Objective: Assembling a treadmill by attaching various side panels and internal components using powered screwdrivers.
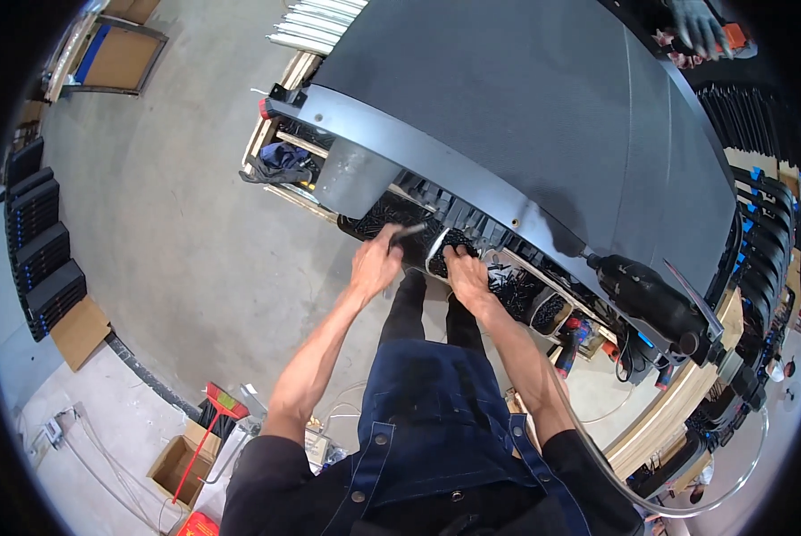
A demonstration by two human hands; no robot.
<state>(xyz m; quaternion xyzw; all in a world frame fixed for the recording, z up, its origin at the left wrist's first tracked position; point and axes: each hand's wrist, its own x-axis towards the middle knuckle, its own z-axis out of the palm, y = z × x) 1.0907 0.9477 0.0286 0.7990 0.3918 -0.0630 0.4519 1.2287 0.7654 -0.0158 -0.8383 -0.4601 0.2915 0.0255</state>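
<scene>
My left hand (378, 263) is closed round a short, dark, elongated piece (409, 231), blurred by motion, so its kind cannot be made out. It is held just below the front rim of a large dark panel (499, 80). My right hand (467, 277) dips its fingers, bent and close together, into a white-rimmed container (433, 259) of small black parts. The fingertips are hidden there, and what they pinch is not visible. To the left, behind my left hand, lies a heap of thin black pieces (387, 214); more small black parts (512, 286) fill a bin to the right.
A black power driver (646, 290) rests at the panel's right edge. Hand tools (572, 344) hang below it. A grey cylinder (351, 179) sits under the panel's left end. At the top right, another person's gloved hand (700, 27) is beside an orange object.
</scene>
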